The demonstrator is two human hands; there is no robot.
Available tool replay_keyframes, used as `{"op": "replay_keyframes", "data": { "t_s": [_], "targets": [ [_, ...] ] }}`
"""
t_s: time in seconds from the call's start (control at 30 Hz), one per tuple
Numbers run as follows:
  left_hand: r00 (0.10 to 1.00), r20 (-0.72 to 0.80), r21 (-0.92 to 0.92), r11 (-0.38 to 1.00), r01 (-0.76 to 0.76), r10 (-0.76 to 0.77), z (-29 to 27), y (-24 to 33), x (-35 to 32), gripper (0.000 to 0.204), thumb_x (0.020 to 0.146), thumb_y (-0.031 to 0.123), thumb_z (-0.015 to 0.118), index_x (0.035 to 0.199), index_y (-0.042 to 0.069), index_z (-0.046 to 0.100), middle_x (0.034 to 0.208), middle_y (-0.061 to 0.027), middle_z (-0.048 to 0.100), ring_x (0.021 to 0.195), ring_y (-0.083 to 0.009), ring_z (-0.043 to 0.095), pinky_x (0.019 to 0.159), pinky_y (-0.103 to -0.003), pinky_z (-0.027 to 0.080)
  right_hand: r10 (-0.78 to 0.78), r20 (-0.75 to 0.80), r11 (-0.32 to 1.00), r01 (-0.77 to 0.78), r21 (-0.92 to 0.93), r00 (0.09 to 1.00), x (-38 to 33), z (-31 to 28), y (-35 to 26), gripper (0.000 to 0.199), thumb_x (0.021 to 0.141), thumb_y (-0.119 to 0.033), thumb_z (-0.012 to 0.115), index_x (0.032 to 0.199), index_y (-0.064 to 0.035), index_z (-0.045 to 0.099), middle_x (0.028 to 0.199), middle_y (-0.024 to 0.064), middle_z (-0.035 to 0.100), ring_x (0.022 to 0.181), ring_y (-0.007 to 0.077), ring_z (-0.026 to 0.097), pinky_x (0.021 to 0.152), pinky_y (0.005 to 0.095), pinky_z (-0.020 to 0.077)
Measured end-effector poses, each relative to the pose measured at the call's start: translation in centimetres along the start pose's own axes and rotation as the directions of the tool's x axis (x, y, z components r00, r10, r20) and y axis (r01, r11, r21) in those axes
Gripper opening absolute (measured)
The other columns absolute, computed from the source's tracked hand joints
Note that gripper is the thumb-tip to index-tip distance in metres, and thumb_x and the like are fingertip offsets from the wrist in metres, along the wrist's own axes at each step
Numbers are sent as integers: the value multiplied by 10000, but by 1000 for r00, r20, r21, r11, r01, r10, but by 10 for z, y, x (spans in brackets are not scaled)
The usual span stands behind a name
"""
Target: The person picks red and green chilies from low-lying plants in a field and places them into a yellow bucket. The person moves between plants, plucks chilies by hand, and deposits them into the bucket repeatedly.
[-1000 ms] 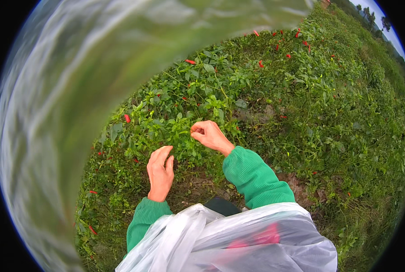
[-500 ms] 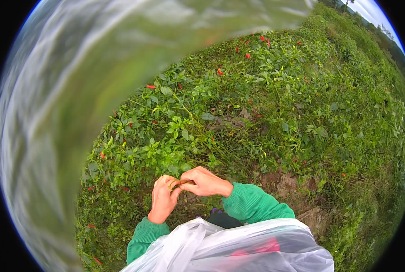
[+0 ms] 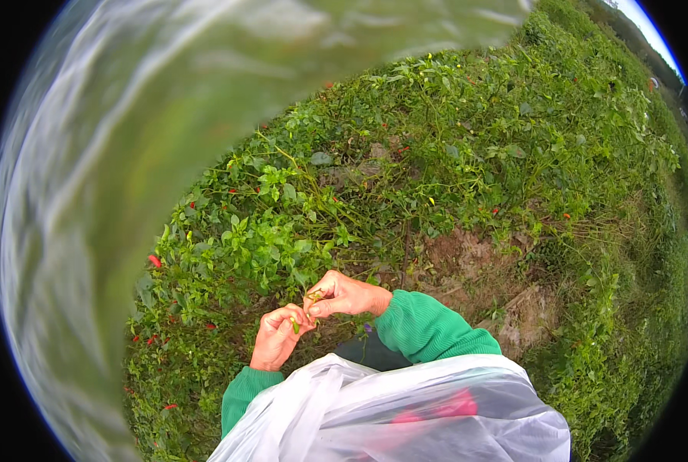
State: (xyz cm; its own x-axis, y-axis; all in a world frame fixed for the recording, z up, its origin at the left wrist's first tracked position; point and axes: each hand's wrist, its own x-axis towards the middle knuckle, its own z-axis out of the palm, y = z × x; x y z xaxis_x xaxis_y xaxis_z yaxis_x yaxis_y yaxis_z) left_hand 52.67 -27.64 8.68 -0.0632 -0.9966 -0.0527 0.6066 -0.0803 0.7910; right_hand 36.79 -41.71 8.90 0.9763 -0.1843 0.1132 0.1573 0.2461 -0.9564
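My left hand (image 3: pixel 280 332) and my right hand (image 3: pixel 342 296) meet in front of me, fingertips pinched together and nearly touching. From the left fingers sticks out a small pale green piece of pepper plant (image 3: pixel 295 326), perhaps a young chili; its kind is too small to tell. The right thumb and fingers close on a thin greenish stem (image 3: pixel 315 294). Just beyond both hands grows a leafy chili plant (image 3: pixel 255 242). A red chili (image 3: pixel 155 261) hangs farther left, and other red and pale green ones dot the foliage.
Blurred clear plastic sheeting (image 3: pixel 105 177) covers the left and upper view. A whitish translucent plastic sheet (image 3: pixel 405 412) lies over my front, below the green sleeves (image 3: pixel 435 327). Bare brown soil (image 3: pixel 467 262) shows to the right, among dense plants.
Both hands have drawn back slightly toward me, away from the foliage. A pale green piece now shows at the left fingertips. The view has shifted to the right.
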Motion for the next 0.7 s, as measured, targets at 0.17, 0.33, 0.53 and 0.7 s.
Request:
{"op": "replay_keyframes", "data": {
  "t_s": [0.17, 0.33, 0.53, 0.7],
  "targets": [
    [977, -207, -222, 975, -3, -44, -17, -18, -33, 161, 940, 184, 520, 998, 37, 551, 977, -83, 557, 874, -204, 581, 818, -375, 511, -121, -438, 988, 65, -140, 891, -4, -8, -2, 277, 889, -245, 624, 885, 32, 642, 780, 22, 641, 667, 55, 514, 596, 227, 434],
    [917, -399, -289, 951, -107, -18, -35, -17, -72, 138, 954, 181, 486, 1042, 81, 523, 900, -52, 556, 818, -177, 557, 757, -341, 512, -272, -706, 961, 142, -238, 654, -18, -41, -27, 176, 891, -125, 605, 977, 26, 635, 832, 15, 641, 709, 57, 556, 646, 227, 482],
    [840, -543, -270, 948, -167, -7, -43, -31, -98, 116, 961, 211, 481, 962, 98, 507, 813, -23, 500, 745, -146, 492, 711, -305, 465, -362, -718, 919, 102, -380, 594, -33, -69, -37, 251, 908, -145, 579, 1086, 31, 602, 908, 53, 629, 780, 127, 580, 757, 286, 496],
    [789, -607, -224, 973, -54, -96, -33, -42, -83, 164, 955, 241, 503, 902, 86, 494, 686, 3, 432, 649, -132, 445, 637, -299, 423, -408, -718, 834, -88, -544, 564, -70, -118, -55, 299, 899, -149, 583, 1143, 25, 586, 1074, 96, 611, 933, 164, 590, 783, 300, 503]
  ]
}}
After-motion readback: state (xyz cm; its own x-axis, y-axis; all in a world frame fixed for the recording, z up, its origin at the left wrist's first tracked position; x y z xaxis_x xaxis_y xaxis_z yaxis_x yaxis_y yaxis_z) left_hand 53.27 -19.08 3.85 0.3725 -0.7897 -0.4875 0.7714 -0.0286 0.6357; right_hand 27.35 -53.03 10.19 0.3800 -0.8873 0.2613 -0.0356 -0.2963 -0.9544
